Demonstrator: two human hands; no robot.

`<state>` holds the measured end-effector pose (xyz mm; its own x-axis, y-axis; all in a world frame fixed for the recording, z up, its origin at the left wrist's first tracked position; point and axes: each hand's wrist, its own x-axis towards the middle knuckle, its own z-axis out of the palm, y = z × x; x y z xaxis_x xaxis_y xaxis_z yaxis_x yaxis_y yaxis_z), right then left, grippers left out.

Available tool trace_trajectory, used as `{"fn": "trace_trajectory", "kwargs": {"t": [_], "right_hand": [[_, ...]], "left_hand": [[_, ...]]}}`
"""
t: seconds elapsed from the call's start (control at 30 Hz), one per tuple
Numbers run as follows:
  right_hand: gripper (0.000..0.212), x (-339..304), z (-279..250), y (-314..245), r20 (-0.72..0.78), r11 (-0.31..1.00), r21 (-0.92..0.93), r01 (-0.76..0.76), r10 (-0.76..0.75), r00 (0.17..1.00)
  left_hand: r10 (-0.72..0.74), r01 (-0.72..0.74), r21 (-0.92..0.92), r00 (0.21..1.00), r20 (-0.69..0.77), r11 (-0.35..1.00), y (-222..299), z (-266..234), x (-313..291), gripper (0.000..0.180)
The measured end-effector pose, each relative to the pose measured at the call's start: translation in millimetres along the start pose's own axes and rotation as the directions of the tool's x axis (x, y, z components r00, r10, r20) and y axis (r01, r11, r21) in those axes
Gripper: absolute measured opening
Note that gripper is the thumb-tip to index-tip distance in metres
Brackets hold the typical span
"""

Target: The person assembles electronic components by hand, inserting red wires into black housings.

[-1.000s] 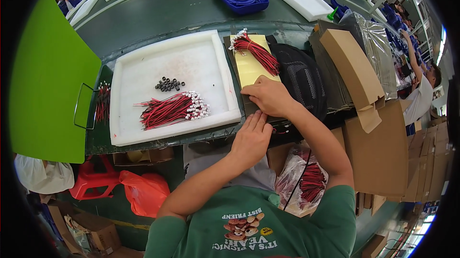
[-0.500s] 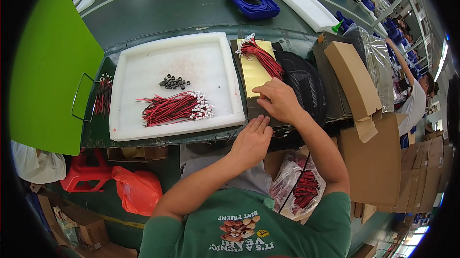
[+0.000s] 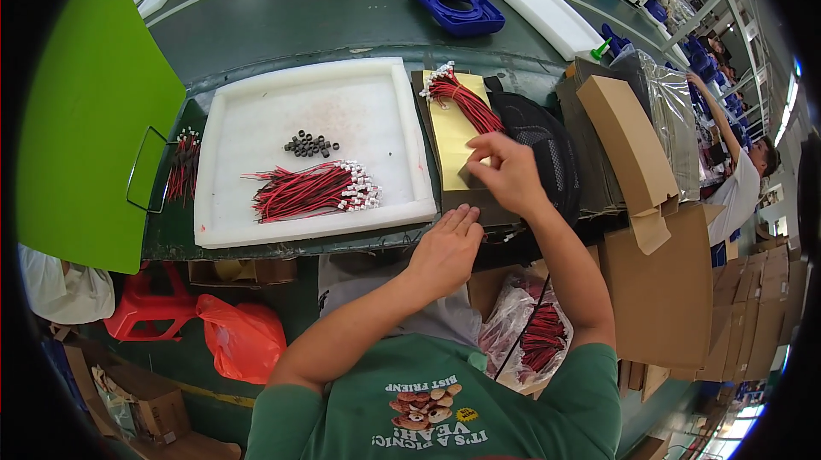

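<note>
My right hand (image 3: 511, 176) is over the lower right of a yellow sheet (image 3: 453, 131), with thumb and fingers pinched. A small dark patch shows at the fingertips; what they hold, if anything, I cannot make out. My left hand (image 3: 448, 246) lies with its fingers stretched out on the near edge of the dark board (image 3: 472, 201) under the sheet. A bundle of red and black wires (image 3: 466, 101) with white connectors rests on the sheet's far part, just beyond my right hand.
Left of the board stands a white foam tray (image 3: 316, 236) with wires (image 3: 299, 192) and small black rings (image 3: 310, 145). A black mesh bag (image 3: 547, 139) and open cardboard box (image 3: 629, 135) are at right. Beyond lies a blue plastic housing (image 3: 457, 8). Bagged wires (image 3: 541, 339) sit below.
My right hand has shifted slightly right, and its fingers have drawn together into a pinch. My left hand stays at the board's near edge.
</note>
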<state>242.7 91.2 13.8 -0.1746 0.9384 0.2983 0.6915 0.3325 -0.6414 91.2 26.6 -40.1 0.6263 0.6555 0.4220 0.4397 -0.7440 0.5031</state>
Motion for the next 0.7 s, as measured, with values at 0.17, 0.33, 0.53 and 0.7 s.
{"fn": "trace_trajectory", "kwargs": {"t": [0.17, 0.33, 0.53, 0.7], "right_hand": [[0.024, 10.1, -6.9, 15.8, -0.16, 0.758, 0.613, -0.221, 0.393, 0.905], [0.026, 25.2, -10.6, -3.9, -0.084, 0.688, 0.69, -0.225, 0.385, 0.919], [0.035, -19.4, -63.4, -71.0, -0.291, 0.62, 0.783, 0.046, 0.301, 0.908], [0.05, -72.8, -26.5, -102.0, -0.089, 0.225, 0.974, -0.017, 0.454, 0.887]], "left_hand": [[0.005, -0.005, -0.013, 1.0, 0.016, 1.0, 3.0, -3.7, 2.4, 0.014], [-0.001, 0.001, -0.029, 1.0, 0.012, 1.0, 6.6, -5.8, 3.6, 0.012], [-0.52, 0.214, -0.866, 0.852, -0.061, 0.453, 10.3, -49.0, -9.9, 0.01], [-0.615, 0.267, -0.96, 0.743, 0.263, -0.087, 6.7, -71.4, -15.1, 0.014]]}}
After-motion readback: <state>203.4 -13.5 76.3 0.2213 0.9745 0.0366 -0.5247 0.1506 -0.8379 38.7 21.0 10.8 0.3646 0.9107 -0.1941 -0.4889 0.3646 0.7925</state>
